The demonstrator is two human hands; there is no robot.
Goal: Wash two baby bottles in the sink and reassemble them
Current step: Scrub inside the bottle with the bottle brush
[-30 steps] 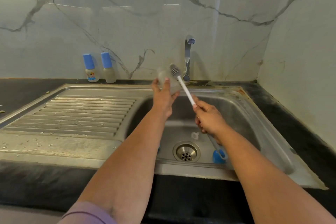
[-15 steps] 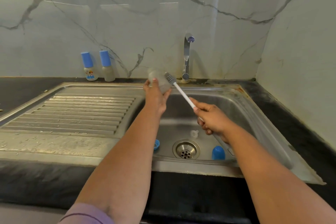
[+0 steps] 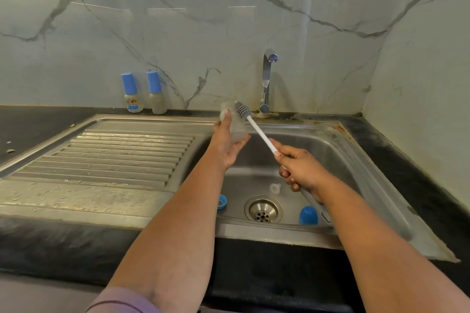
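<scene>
My left hand (image 3: 225, 145) holds a clear, capless baby bottle body (image 3: 235, 124) tilted over the sink's left rim. My right hand (image 3: 298, 169) grips the white handle of a bottle brush (image 3: 259, 132); its grey bristle head (image 3: 242, 110) lies against the outside of the bottle near its far end. In the sink basin (image 3: 356, 160) lie a blue screw ring (image 3: 221, 202), a clear teat (image 3: 275, 188) and a blue cap (image 3: 308, 215) around the drain (image 3: 263, 209).
Two small capped bottles (image 3: 132, 94) (image 3: 155, 94) with blue tops stand against the marble wall behind the ribbed draining board (image 3: 122, 155). The tap (image 3: 267, 79) rises at the back of the sink; no water runs. Black counter surrounds the sink.
Both hands shifted slightly left with the bottle and brush. The brush head has stayed against the bottle's far end.
</scene>
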